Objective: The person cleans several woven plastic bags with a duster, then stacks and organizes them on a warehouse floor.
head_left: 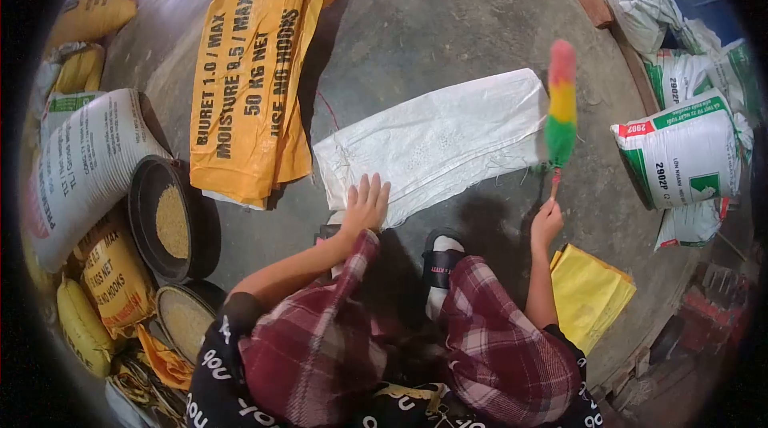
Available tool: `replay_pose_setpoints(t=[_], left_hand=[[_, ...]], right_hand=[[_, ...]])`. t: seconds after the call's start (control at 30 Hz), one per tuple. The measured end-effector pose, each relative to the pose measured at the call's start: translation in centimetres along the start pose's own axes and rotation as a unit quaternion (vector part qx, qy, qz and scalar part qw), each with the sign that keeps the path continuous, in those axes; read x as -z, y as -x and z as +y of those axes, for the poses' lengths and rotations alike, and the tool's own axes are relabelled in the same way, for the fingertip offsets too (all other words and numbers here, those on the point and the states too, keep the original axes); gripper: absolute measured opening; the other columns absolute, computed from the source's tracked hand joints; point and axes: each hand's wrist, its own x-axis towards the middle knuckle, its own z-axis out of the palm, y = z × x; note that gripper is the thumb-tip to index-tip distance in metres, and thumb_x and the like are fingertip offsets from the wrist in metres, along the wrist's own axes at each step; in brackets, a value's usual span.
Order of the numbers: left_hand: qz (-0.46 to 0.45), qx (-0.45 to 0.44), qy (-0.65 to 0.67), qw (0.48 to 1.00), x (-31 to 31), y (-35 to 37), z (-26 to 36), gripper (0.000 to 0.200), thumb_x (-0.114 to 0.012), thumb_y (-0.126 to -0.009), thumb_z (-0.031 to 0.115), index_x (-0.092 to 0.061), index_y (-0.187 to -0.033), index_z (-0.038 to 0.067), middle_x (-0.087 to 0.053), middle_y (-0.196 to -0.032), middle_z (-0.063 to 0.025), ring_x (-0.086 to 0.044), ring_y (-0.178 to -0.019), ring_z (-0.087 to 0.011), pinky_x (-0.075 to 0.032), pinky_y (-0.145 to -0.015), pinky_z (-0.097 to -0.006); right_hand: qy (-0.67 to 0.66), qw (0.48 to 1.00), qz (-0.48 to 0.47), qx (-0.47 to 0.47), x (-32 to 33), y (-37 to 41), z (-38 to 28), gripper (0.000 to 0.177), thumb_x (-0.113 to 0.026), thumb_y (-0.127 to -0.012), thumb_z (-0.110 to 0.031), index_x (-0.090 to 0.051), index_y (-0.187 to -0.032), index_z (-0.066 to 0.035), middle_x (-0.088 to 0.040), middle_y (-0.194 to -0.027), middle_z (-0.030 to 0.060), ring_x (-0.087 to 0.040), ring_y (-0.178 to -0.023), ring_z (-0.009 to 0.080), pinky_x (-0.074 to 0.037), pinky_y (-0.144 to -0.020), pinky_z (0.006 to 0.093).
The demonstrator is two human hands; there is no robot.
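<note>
Fingers spread, my left hand (pixel 366 206) lies flat on the near left end of a folded white woven sack (pixel 436 136) on the floor. My right hand (pixel 547 222) is wrapped round the handle of a feather duster (pixel 562 100). The duster stands out away from me, with pink, yellow and green bands, by the right end of the white sack. Left of that sack lies a stack of folded orange sacks (pixel 252 68) with black printing. A folded yellow sack (pixel 590 296) rests on the floor beside my right forearm.
On the left are a black tub of grain (pixel 172 220), a second grain tub (pixel 184 320) and a filled white sack (pixel 96 172). Filled white-and-green sacks (pixel 684 152) stand at the right. A brick (pixel 592 4) lies at the upper right.
</note>
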Motion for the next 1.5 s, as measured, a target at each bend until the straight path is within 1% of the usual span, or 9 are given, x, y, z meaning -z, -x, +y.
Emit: replay_pose_setpoints(t=[0.33,0.5,0.73,0.8,0.87,0.93,1.13,1.3,1.5], left_hand=[[-0.101,0.132,0.331,0.929,10.6,-10.1,-3.9,0.02,-0.053,-0.077,0.011,-0.059,-0.095,0.004,-0.062,-0.07,-0.0153,-0.061,-0.07,-0.0269,-0.047,-0.066,-0.0351],[0.032,0.264,0.662,0.701,14.9,-15.3,-5.5,0.026,-0.047,-0.087,0.03,-0.052,-0.088,0.005,-0.043,-0.053,0.0015,-0.038,-0.038,-0.0094,-0.03,-0.034,-0.0266],[0.144,0.359,0.602,0.699,7.4,-11.5,-10.2,0.034,-0.049,-0.088,0.029,-0.05,-0.11,0.004,-0.061,-0.086,-0.0041,-0.054,-0.066,-0.0122,-0.042,-0.052,-0.025],[-0.146,0.479,0.439,0.746,7.8,-9.5,-9.9,0.047,-0.054,-0.082,0.039,-0.054,-0.103,-0.003,-0.059,-0.082,-0.008,-0.052,-0.071,-0.0142,-0.043,-0.062,-0.0297],[-0.169,0.439,0.446,0.762,3.6,-6.8,-9.3,0.054,-0.055,-0.079,0.044,-0.054,-0.102,-0.005,-0.059,-0.083,-0.009,-0.053,-0.075,-0.0162,-0.044,-0.062,-0.0307],[-0.116,0.396,0.6,0.685,-6.7,-3.7,-10.3,0.051,-0.056,-0.081,0.037,-0.053,-0.097,-0.012,-0.058,-0.086,-0.011,-0.053,-0.067,-0.0175,-0.043,-0.056,-0.0299],[-0.174,0.497,0.603,0.599,-3.2,-2.0,-7.6,0.045,-0.057,-0.083,0.031,-0.047,-0.109,-0.004,-0.056,-0.082,-0.0071,-0.049,-0.062,-0.0168,-0.042,-0.054,-0.0313],[-0.067,0.454,0.592,0.662,-4.4,-1.3,-7.4,0.039,-0.055,-0.084,0.029,-0.05,-0.105,-0.003,-0.059,-0.08,-0.0097,-0.054,-0.069,-0.0211,-0.044,-0.061,-0.0337],[-0.082,0.296,0.357,0.882,-6.9,-0.7,-11.7,0.032,-0.048,-0.086,0.027,-0.055,-0.095,-0.003,-0.059,-0.078,-0.0187,-0.057,-0.073,-0.0289,-0.044,-0.067,-0.0367]], right_hand=[[-0.054,0.996,0.051,-0.051,4.4,-3.2,0.4,0.037,-0.039,-0.09,-0.026,-0.052,-0.067,0.001,-0.053,-0.06,0.0121,-0.051,-0.054,0.0266,-0.037,-0.052,0.0368],[-0.167,0.972,0.153,-0.068,6.5,-4.4,-1.5,0.036,-0.038,-0.091,-0.025,-0.047,-0.065,-0.002,-0.043,-0.056,0.0029,-0.041,-0.051,0.0137,-0.033,-0.049,0.029],[-0.194,0.978,-0.052,0.064,2.6,1.8,-5.0,0.027,-0.041,-0.086,-0.018,-0.048,-0.066,-0.002,-0.049,-0.058,0.0092,-0.047,-0.053,0.0207,-0.037,-0.051,0.0338],[-0.155,0.966,-0.151,0.138,0.3,4.8,-5.7,0.022,-0.046,-0.084,-0.02,-0.052,-0.072,-0.002,-0.054,-0.06,0.0164,-0.055,-0.055,0.0332,-0.04,-0.05,0.0418],[-0.109,0.957,-0.218,0.157,-1.5,7.1,-6.3,0.019,-0.049,-0.083,-0.02,-0.051,-0.072,-0.004,-0.055,-0.061,0.017,-0.056,-0.057,0.0354,-0.041,-0.051,0.0465],[-0.04,0.914,-0.327,0.235,-2.7,8.5,-6.8,0.018,-0.048,-0.083,-0.019,-0.05,-0.071,-0.005,-0.056,-0.062,0.0169,-0.057,-0.057,0.0368,-0.043,-0.052,0.0483],[0.089,0.931,-0.283,0.21,-8.4,5.0,-1.7,0.022,-0.041,-0.086,-0.021,-0.051,-0.075,-0.005,-0.057,-0.063,0.0185,-0.057,-0.061,0.0388,-0.046,-0.053,0.0465],[0.163,0.981,-0.104,0.02,-6.4,-0.9,-0.3,0.015,-0.043,-0.084,-0.015,-0.052,-0.08,-0.004,-0.057,-0.064,0.0204,-0.057,-0.062,0.0369,-0.045,-0.055,0.0464],[0.08,0.965,-0.174,0.179,-4.1,2.2,-0.4,0.02,-0.046,-0.084,-0.021,-0.049,-0.076,-0.003,-0.058,-0.068,0.0202,-0.058,-0.063,0.0386,-0.044,-0.051,0.0482]])
